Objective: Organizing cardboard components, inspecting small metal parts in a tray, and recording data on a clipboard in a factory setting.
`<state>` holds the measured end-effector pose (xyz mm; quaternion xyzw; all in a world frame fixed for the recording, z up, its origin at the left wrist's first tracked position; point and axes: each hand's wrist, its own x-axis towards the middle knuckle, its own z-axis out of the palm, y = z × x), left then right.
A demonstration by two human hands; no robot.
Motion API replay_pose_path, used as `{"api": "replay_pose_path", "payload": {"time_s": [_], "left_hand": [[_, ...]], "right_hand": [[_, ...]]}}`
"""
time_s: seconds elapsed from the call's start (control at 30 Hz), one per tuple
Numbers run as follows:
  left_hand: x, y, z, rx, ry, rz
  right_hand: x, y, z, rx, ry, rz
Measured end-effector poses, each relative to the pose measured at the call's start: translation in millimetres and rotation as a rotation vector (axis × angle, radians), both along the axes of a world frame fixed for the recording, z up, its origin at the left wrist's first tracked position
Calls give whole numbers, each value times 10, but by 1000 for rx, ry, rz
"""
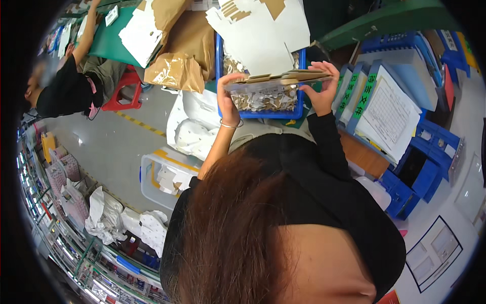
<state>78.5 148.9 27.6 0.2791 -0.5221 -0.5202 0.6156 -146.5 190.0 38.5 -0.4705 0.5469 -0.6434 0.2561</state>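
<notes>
Above the blue crate (298, 112), left hand (226, 95) and right hand (322, 86) each pinch the flat cardboard stack's (276, 79) ends.

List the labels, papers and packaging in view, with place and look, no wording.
Green labels: vertical strips on blue file boxes, right.
Printed sheet: white, lying on those boxes.
Flat cardboard stack: brown, held between both hands.
White die-cut sheets: top centre, above blue crate.
</notes>
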Motion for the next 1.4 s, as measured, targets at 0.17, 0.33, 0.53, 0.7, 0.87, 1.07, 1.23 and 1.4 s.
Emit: {"api": "replay_pose_path", "payload": {"time_s": [0.17,0.33,0.53,0.7,0.87,1.07,1.23,1.4], "left_hand": [[-72,181,-433,432,-182,59],[-102,61,-764,253,-278,274],[-344,232,-692,296,-469,725],[-322,369,-615,893,8,244],[-288,356,-409,768,50,318],[-72,269,-387,461,-20,389],[-64,187,-694,455,-62,134],[-120,32,-703,420,-283,286]], "right_hand": [[-183,189,-236,16,-154,68],[-181,393,-611,120,-306,142],[-369,246,-752,254,-365,70],[-614,114,-620,315,-226,78],[-452,120,-526,284,-293,107],[-216,191,-456,189,-85,180],[-180,160,-443,206,22,192],[18,64,-419,185,-219,7]]}}
